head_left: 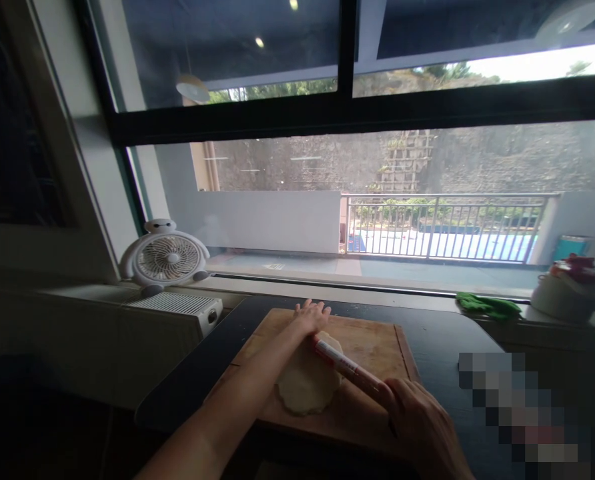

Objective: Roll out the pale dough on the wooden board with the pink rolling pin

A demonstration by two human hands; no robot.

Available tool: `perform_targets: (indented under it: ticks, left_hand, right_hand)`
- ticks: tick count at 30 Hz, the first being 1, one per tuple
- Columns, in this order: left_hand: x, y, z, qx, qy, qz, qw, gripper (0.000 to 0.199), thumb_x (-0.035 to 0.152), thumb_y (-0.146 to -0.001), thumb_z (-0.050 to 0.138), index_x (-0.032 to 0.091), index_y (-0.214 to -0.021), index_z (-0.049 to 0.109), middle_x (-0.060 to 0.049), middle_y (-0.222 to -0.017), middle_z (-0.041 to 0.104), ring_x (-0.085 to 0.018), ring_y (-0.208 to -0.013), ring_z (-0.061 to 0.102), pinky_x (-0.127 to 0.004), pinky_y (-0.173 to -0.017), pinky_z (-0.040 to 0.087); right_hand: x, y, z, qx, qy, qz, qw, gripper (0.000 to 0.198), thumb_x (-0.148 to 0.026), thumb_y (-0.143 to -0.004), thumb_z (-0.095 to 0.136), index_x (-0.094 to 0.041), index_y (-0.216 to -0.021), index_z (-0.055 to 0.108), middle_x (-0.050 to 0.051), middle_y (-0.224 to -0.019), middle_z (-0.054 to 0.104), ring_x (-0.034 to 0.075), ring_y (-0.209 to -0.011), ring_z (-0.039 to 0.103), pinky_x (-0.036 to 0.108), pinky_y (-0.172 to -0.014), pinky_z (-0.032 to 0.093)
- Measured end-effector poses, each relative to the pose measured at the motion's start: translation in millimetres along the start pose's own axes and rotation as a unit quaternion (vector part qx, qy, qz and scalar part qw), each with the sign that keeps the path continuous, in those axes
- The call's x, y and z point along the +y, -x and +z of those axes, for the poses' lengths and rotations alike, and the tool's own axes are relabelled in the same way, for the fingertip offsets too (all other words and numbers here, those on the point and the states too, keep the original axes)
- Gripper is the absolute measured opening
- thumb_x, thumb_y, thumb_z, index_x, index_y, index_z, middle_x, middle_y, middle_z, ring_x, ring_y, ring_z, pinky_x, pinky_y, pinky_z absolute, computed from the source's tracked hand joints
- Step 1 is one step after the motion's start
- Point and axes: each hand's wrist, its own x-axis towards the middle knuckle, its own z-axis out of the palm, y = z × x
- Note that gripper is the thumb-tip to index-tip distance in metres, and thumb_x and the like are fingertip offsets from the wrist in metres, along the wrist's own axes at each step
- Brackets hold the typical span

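Note:
A flattened sheet of dough [307,383] with an uneven edge lies on a wooden board [372,343]. My left hand [312,315] reaches across the dough to the far part of the board, palm down with its fingers apart; my left forearm covers part of the dough. In my right hand [417,420], at the near right of the board, is a rolling pin [355,373] with a whitish, red-marked surface. It slants up and left, and its far end is over the dough, close to my left wrist. From this angle I cannot tell whether it presses on the dough.
The board rests on a dark table [442,347] against a window sill. A white fan [170,259] stands at the left, above a white slatted unit [177,307]. On the right of the sill are a green cloth [487,306] and a pale pot [565,293]. A blurred patch covers the lower right.

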Motion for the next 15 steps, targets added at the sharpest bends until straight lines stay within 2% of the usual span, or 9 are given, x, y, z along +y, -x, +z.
perform_targets:
  ticks: [2, 5, 9, 12, 15]
  left_hand:
    - [-11, 18, -4, -0.025, -0.026, 0.005, 0.999, 0.041, 0.043, -0.089, 0.033, 0.028, -0.121, 0.056, -0.002, -0.135, 0.049, -0.030, -0.130, 0.031, -0.050, -0.106, 0.021]
    - [-34, 51, -6, -0.026, -0.064, 0.021, 0.997, 0.043, 0.038, -0.091, 0.029, 0.029, -0.128, 0.050, 0.000, -0.138, 0.045, -0.026, -0.133, 0.027, -0.048, -0.108, 0.018]
    - [-59, 87, -1, 0.003, -0.106, 0.046, 0.993, 0.047, 0.036, -0.093, 0.023, 0.023, -0.133, 0.044, -0.003, -0.142, 0.039, -0.024, -0.134, 0.025, -0.043, -0.110, 0.014]
    - [-62, 96, 1, 0.025, -0.101, 0.036, 0.994, 0.048, 0.037, -0.093, 0.020, 0.025, -0.133, 0.044, -0.002, -0.143, 0.038, -0.023, -0.134, 0.025, -0.043, -0.110, 0.014]
    - [-50, 84, -2, 0.023, -0.080, 0.015, 0.996, 0.048, 0.039, -0.093, 0.022, 0.024, -0.131, 0.046, -0.004, -0.140, 0.042, -0.026, -0.134, 0.026, -0.046, -0.109, 0.015]
  right_hand:
    - [-5, 1, -1, -0.002, -0.008, -0.011, 1.000, 0.029, -0.043, -0.093, 0.036, -0.026, -0.081, 0.057, 0.001, -0.077, 0.062, 0.016, -0.072, 0.057, 0.026, -0.065, 0.038]
    - [-16, 4, -5, -0.001, -0.014, -0.045, 0.999, 0.018, -0.038, -0.089, 0.045, -0.028, -0.097, 0.057, 0.001, -0.087, 0.063, 0.017, -0.080, 0.058, 0.027, -0.070, 0.041]
    - [-24, 7, -11, -0.005, -0.011, -0.077, 0.997, 0.026, -0.031, -0.084, 0.054, -0.030, -0.110, 0.054, 0.000, -0.091, 0.063, 0.018, -0.083, 0.058, 0.028, -0.072, 0.043]
    - [-21, 6, -10, -0.003, -0.003, -0.079, 0.997, 0.026, -0.030, -0.082, 0.055, -0.029, -0.108, 0.056, 0.001, -0.089, 0.064, 0.018, -0.080, 0.059, 0.028, -0.070, 0.044]
    - [-14, 5, -7, 0.004, -0.001, -0.074, 0.997, 0.026, -0.032, -0.082, 0.054, -0.029, -0.108, 0.057, 0.001, -0.091, 0.065, 0.018, -0.079, 0.060, 0.028, -0.069, 0.045]
